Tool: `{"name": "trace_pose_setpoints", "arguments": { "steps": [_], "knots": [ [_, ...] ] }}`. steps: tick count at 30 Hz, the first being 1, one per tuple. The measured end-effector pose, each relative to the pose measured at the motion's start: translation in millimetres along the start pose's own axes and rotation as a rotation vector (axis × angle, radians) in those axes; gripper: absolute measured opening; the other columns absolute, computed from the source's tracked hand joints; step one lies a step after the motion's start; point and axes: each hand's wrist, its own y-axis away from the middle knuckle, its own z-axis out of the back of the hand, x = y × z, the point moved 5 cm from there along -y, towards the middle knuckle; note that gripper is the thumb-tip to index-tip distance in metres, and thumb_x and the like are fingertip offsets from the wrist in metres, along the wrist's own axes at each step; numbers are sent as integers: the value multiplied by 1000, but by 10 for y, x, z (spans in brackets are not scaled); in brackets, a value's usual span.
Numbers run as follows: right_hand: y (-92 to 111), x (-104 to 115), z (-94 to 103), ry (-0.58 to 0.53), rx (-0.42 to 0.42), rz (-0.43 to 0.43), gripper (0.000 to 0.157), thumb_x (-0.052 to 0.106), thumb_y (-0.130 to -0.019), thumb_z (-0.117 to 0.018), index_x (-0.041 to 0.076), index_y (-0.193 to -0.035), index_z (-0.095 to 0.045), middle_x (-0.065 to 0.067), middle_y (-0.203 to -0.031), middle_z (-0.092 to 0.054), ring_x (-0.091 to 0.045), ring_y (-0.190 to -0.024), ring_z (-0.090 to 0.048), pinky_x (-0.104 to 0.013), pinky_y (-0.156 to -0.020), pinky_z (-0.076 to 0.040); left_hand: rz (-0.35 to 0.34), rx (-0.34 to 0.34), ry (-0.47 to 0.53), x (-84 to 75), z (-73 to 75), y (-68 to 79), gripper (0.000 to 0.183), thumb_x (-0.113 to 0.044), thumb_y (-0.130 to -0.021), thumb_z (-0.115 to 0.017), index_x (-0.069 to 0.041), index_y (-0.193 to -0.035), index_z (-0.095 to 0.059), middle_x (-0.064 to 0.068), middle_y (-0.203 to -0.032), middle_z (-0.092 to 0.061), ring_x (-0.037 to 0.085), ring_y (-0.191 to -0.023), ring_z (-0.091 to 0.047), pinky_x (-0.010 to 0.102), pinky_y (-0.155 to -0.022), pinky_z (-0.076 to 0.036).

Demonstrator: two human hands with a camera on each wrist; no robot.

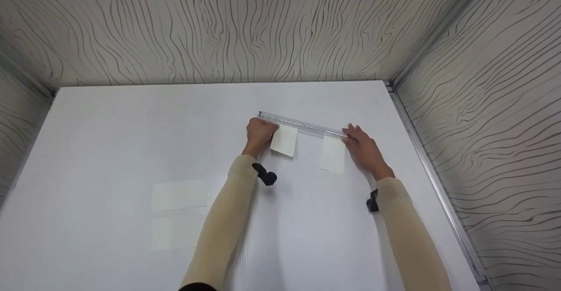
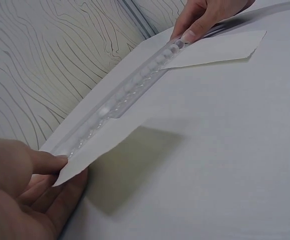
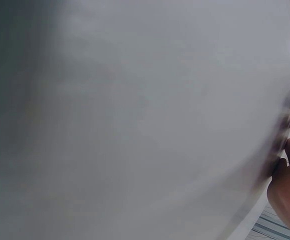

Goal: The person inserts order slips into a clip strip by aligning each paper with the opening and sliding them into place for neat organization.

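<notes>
A clear plastic strip (image 1: 302,125) with a row of round shapes along it slants across the far right of the white table. My left hand (image 1: 258,131) pinches its left end together with the edge of a small white paper (image 1: 284,141), whose lower part is raised off the table. At the strip's other end, my right hand (image 1: 363,150) grips it between thumb and fingers, beside a second white paper (image 1: 333,154). In the left wrist view both papers reach out from under the strip (image 2: 130,90). The right wrist view is mostly blurred tabletop, with the right hand (image 3: 289,185) at its edge.
Two more pale paper sheets, an upper one (image 1: 179,194) and a lower one (image 1: 174,232), lie on the table (image 1: 109,129) left of my left forearm. Wood-patterned panels (image 1: 210,28) stand behind and at the sides. A metal rail (image 1: 434,177) runs along the right edge.
</notes>
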Motion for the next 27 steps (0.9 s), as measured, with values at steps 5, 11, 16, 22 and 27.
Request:
{"name": "trace_pose_setpoints", "arguments": {
  "steps": [5,11,16,22,27],
  "knots": [
    [1,1,4,0,-4,3,57,53,-108,-46,28,-159,-45,5,-176,-24,-27,-167,-9,-59,-133,-8,-7,4,12,-5,-25,15,30,-13,-92,-71,-13,-67,-54,4,-86,-67,14,-71,-59,23,-58,-44],
    [2,4,-2,0,0,-1,57,54,-108,-46,29,-159,-44,7,-176,-23,-26,-167,-8,-58,-133,-8,-19,-2,11,-13,-43,11,32,-12,-91,-72,-14,-65,-53,3,-84,-65,14,-70,-58,22,-58,-44],
    [-3,4,5,9,3,0,57,55,-108,-45,29,-159,-44,6,-176,-23,-27,-167,-8,-59,-133,-8,-7,-5,13,-17,-52,11,30,-11,-90,-73,-13,-67,-53,3,-83,-63,14,-69,-56,23,-57,-43],
    [-4,5,13,24,5,-9,60,57,-107,-45,29,-160,-44,5,-176,-23,-27,-167,-9,-57,-133,-9,-4,7,27,-15,-87,30,27,-12,-91,-72,-12,-69,-58,3,-82,-65,14,-69,-59,22,-58,-46],
    [-1,5,8,31,6,-16,60,58,-107,-45,29,-160,-43,6,-176,-23,-27,-167,-9,-57,-133,-10,-8,-2,-1,-17,-125,41,25,-16,-92,-74,-12,-71,-61,4,-83,-67,13,-69,-59,22,-59,-47]
  ]
}}
